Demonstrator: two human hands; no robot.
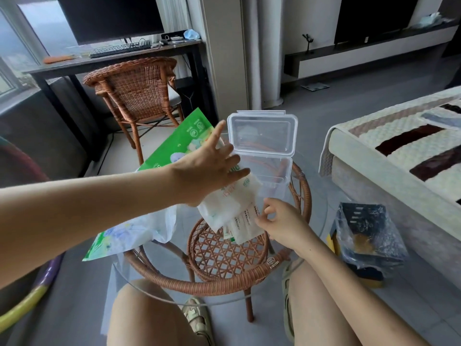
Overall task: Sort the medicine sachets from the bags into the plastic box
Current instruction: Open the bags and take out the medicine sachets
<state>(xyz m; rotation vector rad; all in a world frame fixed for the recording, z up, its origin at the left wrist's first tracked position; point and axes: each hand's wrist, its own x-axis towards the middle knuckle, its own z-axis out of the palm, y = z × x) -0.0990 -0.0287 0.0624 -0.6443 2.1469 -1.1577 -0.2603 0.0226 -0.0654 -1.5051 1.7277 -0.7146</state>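
Pinched in the right hand point(277, 221) grip: white paper medicine sachets point(245, 224) on the glass tabletop point(321, 221), just before the open clear plastic box point(272, 176) (apparently empty). Left hand point(207, 168), fingers spread, holds nothing. Next, probably: lift sachets into the box.

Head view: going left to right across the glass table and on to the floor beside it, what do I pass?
Green bag → left hand → clear plastic box → black basket in plastic wrap on the floor → bed.
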